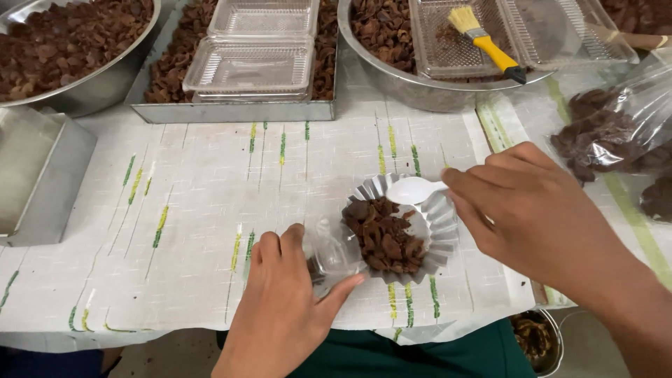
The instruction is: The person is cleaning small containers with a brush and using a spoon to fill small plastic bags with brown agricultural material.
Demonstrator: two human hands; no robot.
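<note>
I am watching two hands working over a fluted foil cup (439, 217) of brown dried pieces (385, 236).

The right hand (535, 213) is pinching a white plastic spoon (414, 189) over the cup's far rim, fingers closed on its handle. The left hand (283, 308) is gripping a small clear plastic bag (334, 252) just beside the cup, on the white striped cloth (196, 210).
</note>
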